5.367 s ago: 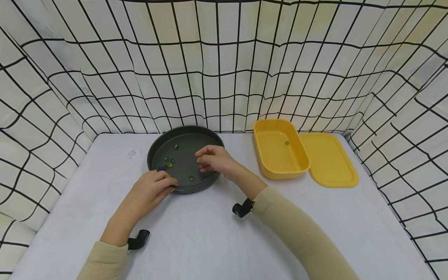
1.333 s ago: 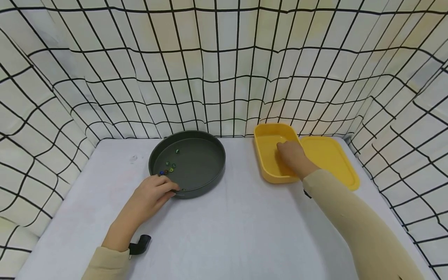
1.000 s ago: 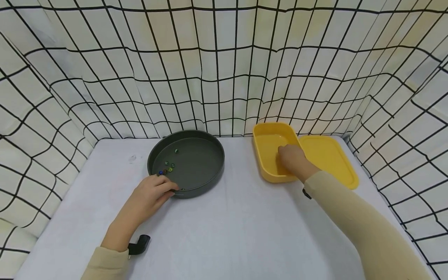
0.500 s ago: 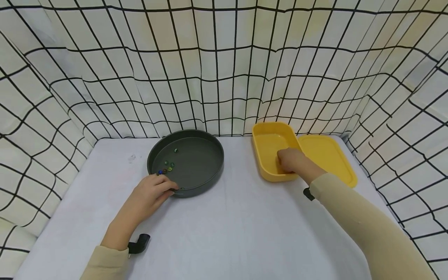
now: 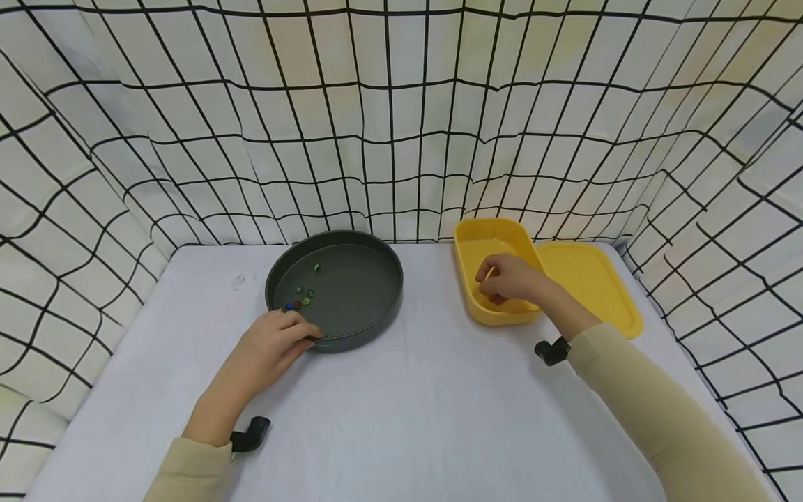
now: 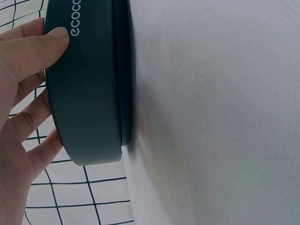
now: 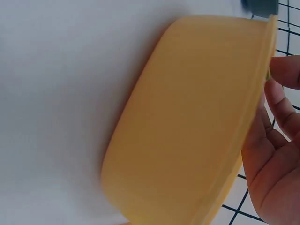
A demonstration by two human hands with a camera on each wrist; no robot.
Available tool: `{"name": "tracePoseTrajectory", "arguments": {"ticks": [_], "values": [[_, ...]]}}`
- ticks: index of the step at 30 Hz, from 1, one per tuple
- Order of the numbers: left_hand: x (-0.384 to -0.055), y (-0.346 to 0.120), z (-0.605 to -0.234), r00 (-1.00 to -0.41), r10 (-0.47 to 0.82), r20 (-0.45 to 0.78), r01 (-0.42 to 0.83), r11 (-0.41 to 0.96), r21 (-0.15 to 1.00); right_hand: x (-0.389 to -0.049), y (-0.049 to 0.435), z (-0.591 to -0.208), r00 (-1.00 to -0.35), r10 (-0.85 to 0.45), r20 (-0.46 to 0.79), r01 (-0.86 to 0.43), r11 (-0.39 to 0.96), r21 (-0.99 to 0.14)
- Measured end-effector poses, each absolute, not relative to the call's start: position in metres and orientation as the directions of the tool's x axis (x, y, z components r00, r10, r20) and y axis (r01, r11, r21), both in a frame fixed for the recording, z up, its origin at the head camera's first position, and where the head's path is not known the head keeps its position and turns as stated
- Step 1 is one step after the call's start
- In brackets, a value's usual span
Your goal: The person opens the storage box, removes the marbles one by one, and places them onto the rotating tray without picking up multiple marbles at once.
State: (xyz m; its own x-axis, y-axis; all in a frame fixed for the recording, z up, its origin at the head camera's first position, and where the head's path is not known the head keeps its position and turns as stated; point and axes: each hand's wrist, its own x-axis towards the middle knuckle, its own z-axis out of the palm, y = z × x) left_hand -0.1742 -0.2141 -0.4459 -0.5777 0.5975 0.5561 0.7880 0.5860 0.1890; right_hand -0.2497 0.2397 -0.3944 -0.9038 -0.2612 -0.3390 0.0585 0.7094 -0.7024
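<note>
My left hand grips the near-left rim of a round dark green pan. In the left wrist view its thumb presses the pan's outer wall, with the other fingers on the rim's far side. Several glass marbles lie in the pan, mostly toward its left; one is by the fingertips. Over the yellow box, my right hand has its thumb and forefinger together. The right wrist view shows a sliver of a small yellow-green marble pinched between them. The hand hides part of the box floor.
A flat yellow lid lies right of the box. Black-lined white netting stands behind the white table and along both sides. A black wrist camera sits on the right wrist, another wrist camera on the left.
My right hand went from over the pan down into the yellow box, and has now risen and turned so thumb and fingers show. My left hand keeps its place on the pan.
</note>
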Motion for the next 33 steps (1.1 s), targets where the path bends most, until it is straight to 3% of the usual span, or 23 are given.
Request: {"name": "tracePoseTrajectory", "arguments": {"ticks": [11, 33], "values": [[-0.174, -0.215, -0.445, -0.584, 0.598, 0.548, 0.784, 0.591, 0.191, -0.247, 0.215, -0.388, -0.926, -0.260, -0.275, 0.125, 0.475, -0.871], [-0.176, -0.215, -0.446, -0.566, 0.602, 0.563, 0.796, 0.576, 0.186, -0.251, 0.141, -0.390, -0.886, -0.380, -0.266, 0.156, 0.295, -0.942]]}}
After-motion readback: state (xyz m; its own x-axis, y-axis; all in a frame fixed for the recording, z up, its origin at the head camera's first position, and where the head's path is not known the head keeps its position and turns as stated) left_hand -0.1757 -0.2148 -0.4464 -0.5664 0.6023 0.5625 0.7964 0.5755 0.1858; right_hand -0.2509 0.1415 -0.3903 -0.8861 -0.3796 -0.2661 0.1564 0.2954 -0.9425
